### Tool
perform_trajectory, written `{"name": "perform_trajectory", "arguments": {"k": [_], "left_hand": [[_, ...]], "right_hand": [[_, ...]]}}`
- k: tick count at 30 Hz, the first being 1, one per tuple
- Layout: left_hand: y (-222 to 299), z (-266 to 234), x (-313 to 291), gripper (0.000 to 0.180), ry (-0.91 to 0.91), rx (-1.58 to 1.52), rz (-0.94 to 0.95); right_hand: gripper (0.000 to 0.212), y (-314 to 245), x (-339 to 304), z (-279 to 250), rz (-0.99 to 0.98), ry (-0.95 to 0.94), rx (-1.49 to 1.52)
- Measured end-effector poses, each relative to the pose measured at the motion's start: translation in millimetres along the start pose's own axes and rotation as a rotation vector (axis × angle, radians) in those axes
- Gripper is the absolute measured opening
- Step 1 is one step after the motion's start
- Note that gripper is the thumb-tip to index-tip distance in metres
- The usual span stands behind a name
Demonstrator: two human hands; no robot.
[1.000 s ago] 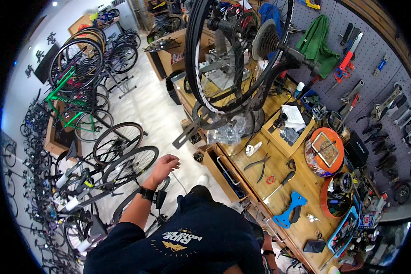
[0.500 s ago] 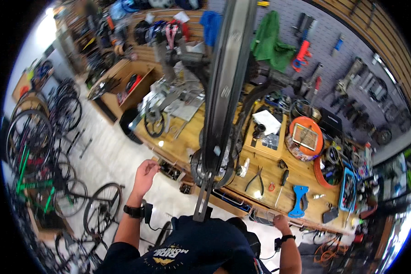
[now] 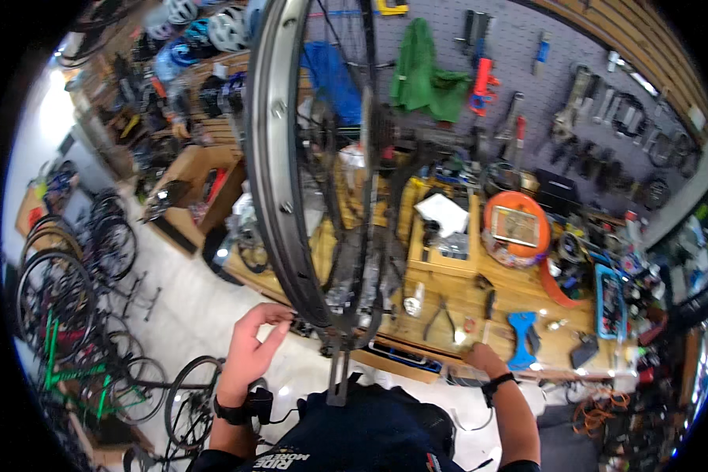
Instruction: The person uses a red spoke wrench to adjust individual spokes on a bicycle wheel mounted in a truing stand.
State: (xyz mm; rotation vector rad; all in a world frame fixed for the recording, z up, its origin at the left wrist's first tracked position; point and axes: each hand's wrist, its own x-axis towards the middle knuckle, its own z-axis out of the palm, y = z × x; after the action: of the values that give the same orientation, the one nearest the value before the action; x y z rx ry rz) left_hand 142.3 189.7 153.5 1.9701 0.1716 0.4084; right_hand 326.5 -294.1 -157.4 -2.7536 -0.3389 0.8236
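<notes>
A bare metal bicycle wheel rim (image 3: 269, 157) stands tall in front of me, without a tyre, above a slotted metal bar (image 3: 339, 377) close to my body. My left hand (image 3: 253, 346) is open beside the rim's lower left, thumb and fingers apart, fingertips close to it; contact cannot be made out. Over the front edge of the wooden bench (image 3: 409, 334) is my right hand (image 3: 488, 359), nearest to the pliers (image 3: 440, 318) and a screwdriver with a dark handle (image 3: 490, 303). Its fingers are small and blurred. A blue tool (image 3: 522, 340) lies just right of it.
An orange bucket (image 3: 488, 236) and a wooden tray (image 3: 442, 261) with a white paper stand further back. At right is a blue basket (image 3: 610, 303). Tools hang on the pegboard (image 3: 519, 102). Bicycles (image 3: 79, 370) crowd the left floor, and a cardboard box (image 3: 173, 228) stands beside the bench.
The view has shifted, and the rim now shows further left and more side-on. My left hand has come closer to the rim. My right hand has moved up onto the bench edge.
</notes>
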Motion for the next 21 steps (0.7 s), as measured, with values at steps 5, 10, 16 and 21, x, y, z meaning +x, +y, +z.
{"name": "perform_trajectory", "arguments": {"k": [5, 10, 16, 21], "left_hand": [[60, -8, -12, 0.018, 0.022, 0.223, 0.074], [92, 0, -23, 0.024, 0.049, 0.346, 0.193], [88, 13, -9, 0.056, 0.081, 0.262, 0.353], [111, 20, 16, 0.087, 0.075, 0.016, 0.505]], "right_hand": [[0.05, 35, 51, 56, -0.039, 0.034, -0.196], [0.014, 1, 32, 38, -0.194, 0.156, -0.379], [0.015, 1, 37, 33, -0.115, 0.17, -0.391], [0.018, -19, 24, 18, -0.087, 0.109, -0.4]]}}
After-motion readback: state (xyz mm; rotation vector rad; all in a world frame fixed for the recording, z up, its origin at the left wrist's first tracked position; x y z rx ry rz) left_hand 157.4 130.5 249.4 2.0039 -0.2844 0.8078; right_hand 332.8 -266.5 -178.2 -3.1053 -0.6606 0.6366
